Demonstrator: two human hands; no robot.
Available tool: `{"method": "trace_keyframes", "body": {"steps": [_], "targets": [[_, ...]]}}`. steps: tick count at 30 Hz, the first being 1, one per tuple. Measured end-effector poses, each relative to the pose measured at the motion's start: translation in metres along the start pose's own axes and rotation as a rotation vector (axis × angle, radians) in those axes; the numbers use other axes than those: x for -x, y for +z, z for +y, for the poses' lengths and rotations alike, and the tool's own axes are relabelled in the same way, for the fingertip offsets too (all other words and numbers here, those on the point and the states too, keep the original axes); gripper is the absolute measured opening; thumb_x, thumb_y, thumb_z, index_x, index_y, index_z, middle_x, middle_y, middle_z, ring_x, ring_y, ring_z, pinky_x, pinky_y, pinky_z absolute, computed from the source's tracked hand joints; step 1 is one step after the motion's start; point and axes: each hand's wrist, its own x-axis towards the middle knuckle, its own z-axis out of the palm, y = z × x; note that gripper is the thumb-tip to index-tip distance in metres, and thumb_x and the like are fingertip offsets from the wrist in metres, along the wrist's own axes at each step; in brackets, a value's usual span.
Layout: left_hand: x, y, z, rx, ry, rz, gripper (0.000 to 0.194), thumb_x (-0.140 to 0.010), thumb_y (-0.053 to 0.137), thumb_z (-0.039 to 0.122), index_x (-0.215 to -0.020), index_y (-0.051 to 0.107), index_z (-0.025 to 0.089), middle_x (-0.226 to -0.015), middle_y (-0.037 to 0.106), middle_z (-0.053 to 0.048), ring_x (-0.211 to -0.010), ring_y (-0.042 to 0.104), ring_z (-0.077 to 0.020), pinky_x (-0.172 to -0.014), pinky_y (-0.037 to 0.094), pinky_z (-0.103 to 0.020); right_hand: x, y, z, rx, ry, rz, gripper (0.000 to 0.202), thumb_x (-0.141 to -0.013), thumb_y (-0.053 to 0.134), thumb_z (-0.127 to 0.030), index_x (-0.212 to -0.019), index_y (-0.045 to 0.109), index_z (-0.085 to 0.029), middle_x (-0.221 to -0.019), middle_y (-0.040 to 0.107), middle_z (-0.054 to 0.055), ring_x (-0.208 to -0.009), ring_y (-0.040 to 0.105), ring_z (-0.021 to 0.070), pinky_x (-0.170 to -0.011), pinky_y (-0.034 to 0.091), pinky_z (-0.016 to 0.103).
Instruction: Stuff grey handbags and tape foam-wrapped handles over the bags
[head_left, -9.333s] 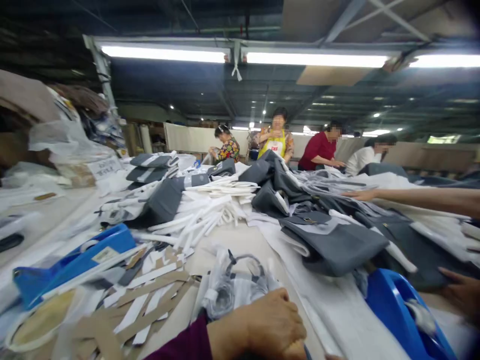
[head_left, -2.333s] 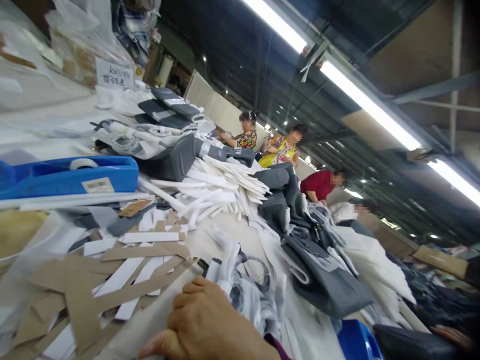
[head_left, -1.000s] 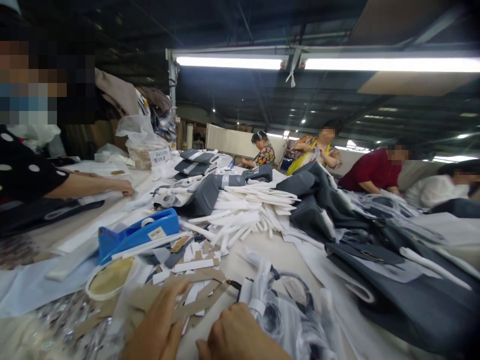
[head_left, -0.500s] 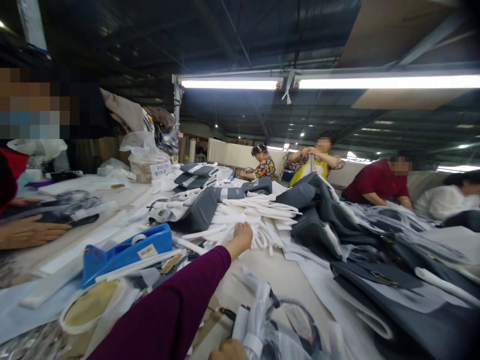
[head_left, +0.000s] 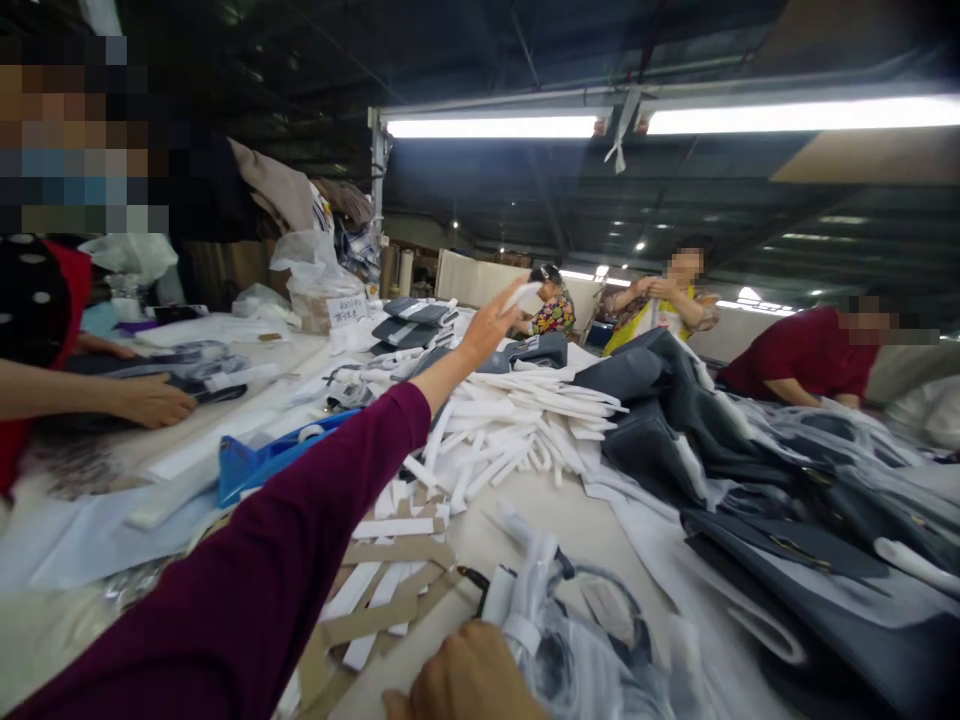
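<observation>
My left hand point(head_left: 487, 328), at the end of a stretched purple sleeve, is raised over the table. Its fingers are closed on a white foam strip point(head_left: 527, 293), whose curved end sticks out at the fingertips. Beneath and right of that forearm lies a heap of similar white strips point(head_left: 525, 420). At the bottom edge my right hand point(head_left: 469, 675) is curled closed, knuckles up; whatever lies under its fingers is hidden. Just beyond it is a bundle of straps point(head_left: 577, 620) wrapped in clear plastic and white material.
A blue tape dispenser point(head_left: 247, 462) stands left, partly behind my sleeve. Card and paper strips point(head_left: 390, 570) lie nearer. Dark grey bags point(head_left: 780, 560) pile up at right. A co-worker's hand point(head_left: 154, 400) rests on dark pieces at left. Other people work across the table.
My left hand has risen from the heap with a white strip in it. My right hand has come further into view. The whole view has shifted slightly.
</observation>
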Motion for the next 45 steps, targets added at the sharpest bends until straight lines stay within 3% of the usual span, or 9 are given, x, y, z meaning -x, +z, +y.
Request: {"method": "trace_keyframes", "body": {"steps": [5,8,12,16,21,27,33,40,45], "targets": [[0.036,-0.059,0.059,-0.195,0.102,-0.116,0.068,-0.092,0.049,0.042,-0.15,0.026,0.016,-0.141,0.046,-0.012,-0.122,0.043,-0.0248,-0.111,0.026,-0.04,0.008,-0.028,0.004,-0.011,-0.111,0.002,0.026,-0.087,0.054,-0.027,-0.065,0.064,-0.019,-0.055,0.063,0.005,-0.051,0.059,0.0208,-0.052,0.034,0.03],[0.093,-0.095,0.085,-0.176,-0.251,-0.363,0.071,-0.087,0.055,0.05,-0.146,0.034,0.018,-0.14,0.046,-0.012,-0.132,0.036,-0.0311,-0.112,0.02,-0.046,0.009,-0.042,0.008,-0.07,-0.075,-0.037,0.035,-0.091,0.048,-0.025,-0.058,0.061,-0.019,-0.052,0.063,0.004,-0.049,0.058,0.0179,-0.053,0.03,0.03],[0.194,-0.129,0.105,0.098,-0.651,-0.55,0.064,-0.077,0.065,0.03,-0.138,0.048,0.021,-0.126,0.06,-0.009,-0.12,0.052,-0.0294,-0.102,0.038,-0.042,0.01,-0.058,0.012,-0.232,-0.019,-0.113,0.044,-0.094,0.042,-0.023,-0.052,0.055,-0.019,-0.052,0.061,0.002,-0.051,0.057,0.0139,-0.057,0.03,0.03],[0.283,-0.125,0.128,0.471,-0.917,-0.479,0.072,-0.074,0.059,0.016,-0.143,0.04,0.022,-0.106,0.068,-0.006,-0.096,0.065,-0.0258,-0.085,0.05,-0.038,0.015,-0.07,0.018,-0.4,-0.007,-0.055,0.047,-0.096,0.038,-0.026,-0.05,0.046,-0.018,-0.049,0.052,0.0,-0.047,0.048,0.0101,-0.058,0.03,0.028],[0.35,-0.083,0.14,0.686,-0.926,-0.096,0.071,-0.071,0.059,0.008,-0.139,0.045,0.023,-0.132,0.057,-0.008,-0.121,0.053,-0.025,-0.101,0.041,-0.038,0.017,-0.073,0.021,-0.469,-0.106,0.009,0.041,-0.096,0.04,-0.019,-0.055,0.038,-0.018,-0.05,0.045,-0.004,-0.046,0.04,0.0078,-0.057,0.028,0.026],[0.366,-0.045,0.131,0.928,-1.056,-0.049,0.066,-0.065,0.062,0.007,-0.13,0.054,0.014,-0.137,0.052,-0.014,-0.121,0.053,-0.0294,-0.103,0.038,-0.044,0.015,-0.07,0.017,-0.456,-0.167,0.093,0.037,-0.093,0.043,-0.013,-0.057,0.037,-0.018,-0.051,0.043,-0.004,-0.047,0.039,0.0078,-0.056,0.026,0.027],[0.369,-0.036,0.123,1.225,-1.092,-0.047,0.073,-0.063,0.079,0.023,-0.131,0.053,0.016,-0.123,0.062,-0.015,-0.115,0.056,-0.0324,-0.098,0.04,-0.045,0.016,-0.067,0.014,-0.395,-0.124,0.133,0.041,-0.094,0.041,-0.014,-0.053,0.041,-0.018,-0.049,0.045,-0.003,-0.047,0.039,0.0087,-0.057,0.026,0.028],[0.374,-0.02,0.121,1.186,-0.956,-0.073,0.063,-0.06,0.083,0.022,-0.12,0.063,0.018,-0.125,0.062,-0.011,-0.129,0.045,-0.0299,-0.112,0.026,-0.044,0.016,-0.067,0.01,-0.337,-0.083,0.13,0.044,-0.094,0.037,-0.015,-0.052,0.047,-0.017,-0.049,0.051,-0.001,-0.046,0.041,0.0093,-0.059,0.027,0.028],[0.36,0.008,0.116,1.087,-0.955,-0.035,0.06,-0.062,0.078,0.018,-0.12,0.063,0.014,-0.128,0.06,-0.012,-0.125,0.05,-0.0302,-0.111,0.03,-0.045,0.017,-0.066,0.011,-0.336,-0.104,0.163,0.042,-0.092,0.04,-0.015,-0.052,0.052,-0.017,-0.05,0.054,0.0,-0.047,0.044,0.0097,-0.061,0.029,0.028]]}}
